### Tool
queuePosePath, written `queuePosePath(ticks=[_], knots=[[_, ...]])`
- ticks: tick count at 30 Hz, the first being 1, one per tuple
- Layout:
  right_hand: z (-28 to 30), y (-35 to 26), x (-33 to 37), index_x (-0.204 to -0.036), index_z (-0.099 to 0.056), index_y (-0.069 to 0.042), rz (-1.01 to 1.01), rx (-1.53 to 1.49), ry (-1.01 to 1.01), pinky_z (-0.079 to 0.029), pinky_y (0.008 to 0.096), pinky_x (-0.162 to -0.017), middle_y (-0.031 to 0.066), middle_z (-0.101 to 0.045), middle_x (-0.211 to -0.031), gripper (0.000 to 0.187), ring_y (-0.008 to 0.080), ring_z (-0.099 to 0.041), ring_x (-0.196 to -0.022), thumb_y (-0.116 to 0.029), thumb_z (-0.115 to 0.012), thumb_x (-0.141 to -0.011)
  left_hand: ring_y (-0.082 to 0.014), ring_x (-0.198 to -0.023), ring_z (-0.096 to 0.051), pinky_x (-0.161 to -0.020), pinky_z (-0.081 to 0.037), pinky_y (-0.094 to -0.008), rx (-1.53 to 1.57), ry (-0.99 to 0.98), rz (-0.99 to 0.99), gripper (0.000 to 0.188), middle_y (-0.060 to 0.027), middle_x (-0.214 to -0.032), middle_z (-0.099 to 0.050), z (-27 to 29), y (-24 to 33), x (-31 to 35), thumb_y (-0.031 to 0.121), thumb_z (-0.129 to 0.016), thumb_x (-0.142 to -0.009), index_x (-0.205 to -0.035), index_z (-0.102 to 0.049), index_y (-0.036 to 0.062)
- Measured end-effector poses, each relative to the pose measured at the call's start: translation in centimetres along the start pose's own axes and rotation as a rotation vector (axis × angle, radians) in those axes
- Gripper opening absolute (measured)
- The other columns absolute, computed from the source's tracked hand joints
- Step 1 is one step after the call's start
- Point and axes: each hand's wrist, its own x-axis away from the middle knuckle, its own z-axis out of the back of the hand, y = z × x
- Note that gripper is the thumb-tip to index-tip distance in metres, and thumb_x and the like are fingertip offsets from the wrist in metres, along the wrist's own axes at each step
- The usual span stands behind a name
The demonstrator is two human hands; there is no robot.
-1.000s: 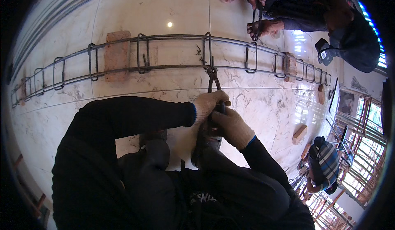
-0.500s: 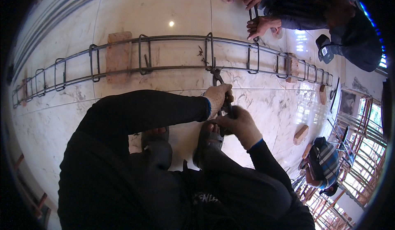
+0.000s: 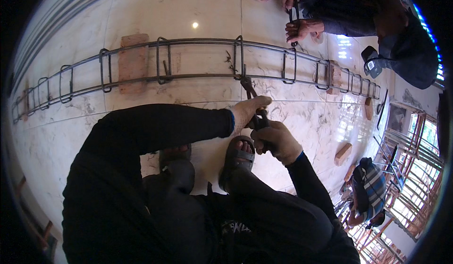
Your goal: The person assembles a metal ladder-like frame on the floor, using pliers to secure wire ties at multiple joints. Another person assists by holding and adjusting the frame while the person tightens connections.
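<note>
Dark steel pincers (image 3: 248,87) reach from my hands to a long rebar cage, their jaws at the near bar where a rectangular stirrup (image 3: 241,56) meets it. My left hand (image 3: 246,113), in a pale knitted glove, is closed on the pincers' handles, partly hiding them. Just below and to the right, my gloved right hand (image 3: 279,142) is wrapped round the handle ends. The rebar cage (image 3: 198,76) runs across in front of me, with several stirrups along it. Bits of dark tie wire (image 3: 230,58) lie beside the stirrup.
Bricks (image 3: 133,63) prop the cage off the tiled floor (image 3: 188,23). Across from me a co-worker's hand (image 3: 304,29) holds a dark tool near the cage. Loose bricks (image 3: 343,154) lie at the right, near another crouching person (image 3: 370,188). Long bars (image 3: 61,23) lie at the far left.
My right hand has shifted slightly right and down on the pincers' handles. My left hand has moved a little, its upper digit now stretched out. The co-worker's upper hand has moved slightly.
</note>
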Motion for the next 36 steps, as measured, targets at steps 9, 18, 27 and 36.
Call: queuePosePath(ticks=[9,18,27,36], knots=[[-3.2,-3.1,-0.8,-0.123,-0.062,0.011,-0.392,-0.239,0.134,-0.065,0.0386,-0.073,0.0166,-0.074,-0.096,0.045,0.0246,-0.076,-0.080,-0.031,-0.059,-0.108,-0.0191,-0.093,-0.064,-0.081,-0.055,-0.0352,-0.043,0.016,-0.010,0.053,-0.0093,-0.104,-0.069,1.0,-0.9,-1.0,0.048,-0.071,-0.094,-0.120,-0.062,0.0031],[-2.7,0.4,-1.7,-0.100,-0.062,-0.013,-0.484,-1.332,-0.346,-0.050,0.0326,-0.060,-0.0017,-0.057,-0.075,0.015,0.0117,-0.060,-0.064,-0.025,-0.059,-0.108,-0.0189,-0.096,-0.063,-0.082,-0.051,-0.0360,-0.136,-0.039,-0.039,0.045,-0.0079,-0.109,-0.069,1.9,-0.2,-0.7,0.048,-0.065,-0.100,-0.112,-0.067,0.0047],[-4.7,2.2,-2.0,-0.126,-0.062,0.003,-0.184,-0.017,0.214,-0.057,0.0409,-0.079,0.0161,-0.074,-0.102,0.039,0.0269,-0.071,-0.089,-0.024,-0.068,-0.099,-0.0233,-0.083,-0.060,-0.075,-0.050,-0.0382,-0.241,0.201,-0.080,0.040,-0.0109,-0.087,-0.066,0.2,-1.1,-0.9,0.041,-0.056,-0.101,-0.096,-0.068,0.0024],[-4.2,3.7,-1.9,-0.132,-0.054,0.000,-0.305,-1.419,-0.233,-0.055,0.0417,-0.091,0.0136,-0.065,-0.113,0.034,0.0237,-0.064,-0.099,-0.026,-0.056,-0.110,-0.0150,-0.071,-0.060,-0.065,-0.049,-0.0317,-0.603,-0.050,-0.219,0.038,-0.0076,-0.093,-0.068,6.5,-3.2,-1.5,0.041,-0.060,-0.103,-0.105,-0.071,0.0047]])
